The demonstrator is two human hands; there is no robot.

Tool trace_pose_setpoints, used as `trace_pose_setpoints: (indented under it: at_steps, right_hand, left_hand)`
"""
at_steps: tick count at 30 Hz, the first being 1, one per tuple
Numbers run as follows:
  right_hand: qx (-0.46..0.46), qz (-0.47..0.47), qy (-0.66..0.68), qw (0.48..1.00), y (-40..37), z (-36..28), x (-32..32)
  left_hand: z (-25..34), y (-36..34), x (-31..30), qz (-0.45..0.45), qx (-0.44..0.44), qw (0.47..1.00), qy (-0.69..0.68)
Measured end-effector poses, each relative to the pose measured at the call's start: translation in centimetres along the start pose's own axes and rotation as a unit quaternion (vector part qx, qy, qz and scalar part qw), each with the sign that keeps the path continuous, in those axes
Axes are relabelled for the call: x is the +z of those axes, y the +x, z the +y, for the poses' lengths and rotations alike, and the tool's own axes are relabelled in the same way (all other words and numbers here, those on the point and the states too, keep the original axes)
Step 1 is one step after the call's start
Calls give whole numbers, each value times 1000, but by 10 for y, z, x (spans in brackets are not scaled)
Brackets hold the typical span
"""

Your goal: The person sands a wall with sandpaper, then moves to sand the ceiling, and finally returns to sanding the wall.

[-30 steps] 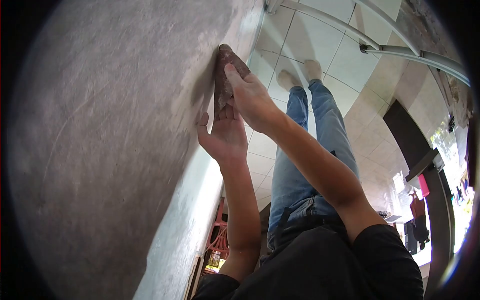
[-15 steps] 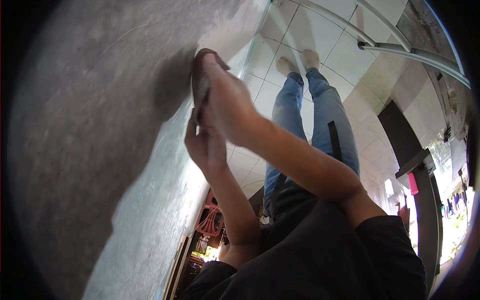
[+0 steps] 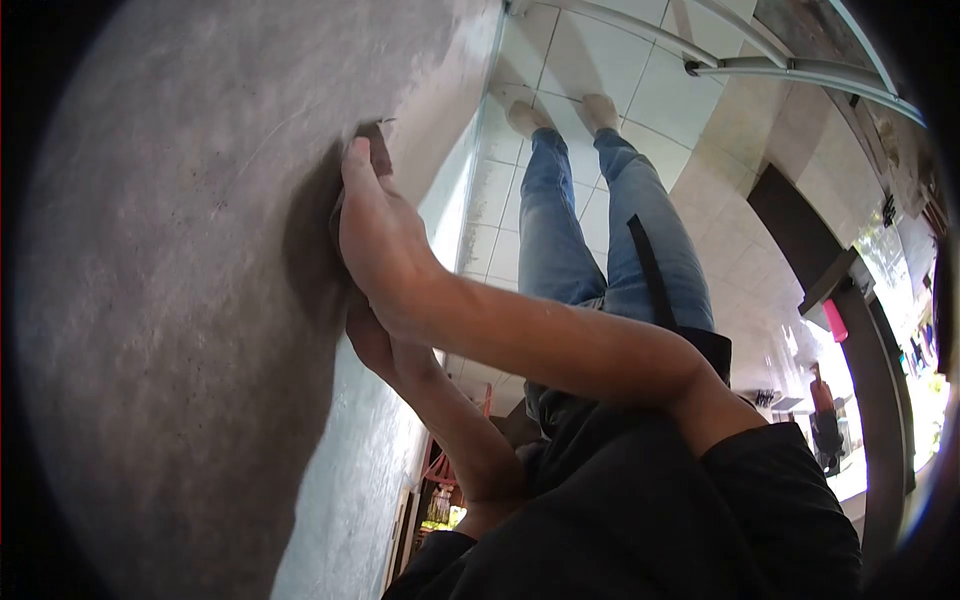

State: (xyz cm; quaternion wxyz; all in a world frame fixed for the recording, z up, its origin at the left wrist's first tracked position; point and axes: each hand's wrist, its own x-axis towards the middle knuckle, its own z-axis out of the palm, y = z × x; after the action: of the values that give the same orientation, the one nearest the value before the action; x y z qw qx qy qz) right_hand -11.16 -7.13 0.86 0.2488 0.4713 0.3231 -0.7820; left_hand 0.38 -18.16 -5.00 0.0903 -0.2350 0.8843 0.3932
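Against the grey wall, my right hand presses a folded brown sheet of sandpaper. The thumb lies along it, and one end of the sheet sticks out past the fingertips. Most of the sheet is covered by the hand. My left hand is just below, close to the wall and overlapped by the right wrist. Its fingers are hidden behind the right hand, so I cannot tell whether they grip the sheet.
White floor tiles meet the wall's foot near my feet. A metal tube frame stands at the top right. Farther right are a dark ledge and a pink object. A red chair shows below my left arm.
Both hands have slid left in the view along the wall, the sandpaper moving with my right hand. My left hand is now more covered by the right. The whole view has shifted slightly.
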Motion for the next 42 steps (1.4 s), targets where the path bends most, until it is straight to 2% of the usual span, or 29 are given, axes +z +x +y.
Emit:
trace_pose_setpoints:
  at_steps: [2, 3, 5, 8, 9, 11, 14, 17, 18, 19, 21, 23, 26, 29, 31, 32, 34, 36, 38, 39, 40, 42]
  right_hand:
    - [73, -20, 47, 996, 9, -5, -5]
    - [101, -2, 126, 987, 11, -13, -8]
    - [-110, -52, 287, 950, 9, 26, -5]
    - [-55, -67, 35, 996, 9, 12, -6]
    - [-75, -85, 7, 994, -5, 12, -7]
    - [-113, -60, 50, 991, 3, 26, -3]
    - [25, -115, 57, 991, 40, 13, -28]
    - [-127, -23, 44, 991, 33, 30, -13]
    - [-58, -20, -59, 996, 12, 13, -12]
    - [-115, -19, -115, 987, -3, 23, -6]
    - [-174, 15, -58, 983, -1, 40, 4]
    - [-70, -10, 24, 997, 24, 33, -8]
    - [14, -12, 36, 999, 33, 24, -15]
    - [-56, -41, -131, 989, 14, 39, -5]
    - [-86, -99, 133, 982, 23, 62, -9]
    - [-99, -129, 264, 951, 28, 77, -9]
    - [-126, -186, 504, 834, 43, 99, -11]
    - [-116, -210, 629, 739, 48, 108, -13]
    - [-107, -158, 379, 905, 45, 99, -14]
    - [-102, -79, 73, 989, 22, 63, -10]
    - [-83, 11, -239, 967, 7, 43, -9]
    - [-91, 37, -159, 982, 3, 43, -7]
  left_hand:
    - [6, -3, -9, -13, -36, 999, -27]
    - [10, 1, -6, -16, -46, 998, -45]
    - [8, 7, 11, -20, -26, 999, -24]
    - [14, -10, 11, -1, 17, 1000, -16]
    - [20, -17, 7, 1, 19, 1000, -16]
    - [23, -15, 4, -3, 23, 999, -23]
    - [16, 6, 21, -19, 31, 999, -19]
    - [14, 6, 31, -24, 36, 999, -13]
    - [18, -5, 26, -18, 43, 999, -11]
    - [24, -16, 18, -16, 43, 999, -13]
    - [26, -15, 11, -25, 46, 999, -14]
    - [19, 5, 19, -44, 52, 998, -14]
    - [16, 22, 38, -61, 53, 997, -16]
    - [26, -11, 22, -43, 60, 997, -5]
    - [32, -16, 12, -45, 56, 997, -6]
    - [29, -13, 13, -47, 56, 997, -5]
    - [19, 10, 29, -65, 57, 996, -11]
    - [15, 24, 42, -74, 54, 996, -14]
    - [16, 21, 42, -70, 56, 996, -15]
    - [17, 10, 33, -63, 57, 996, -10]
    - [22, -3, 25, -54, 55, 997, -6]
    - [26, -9, 18, -51, 56, 997, -6]
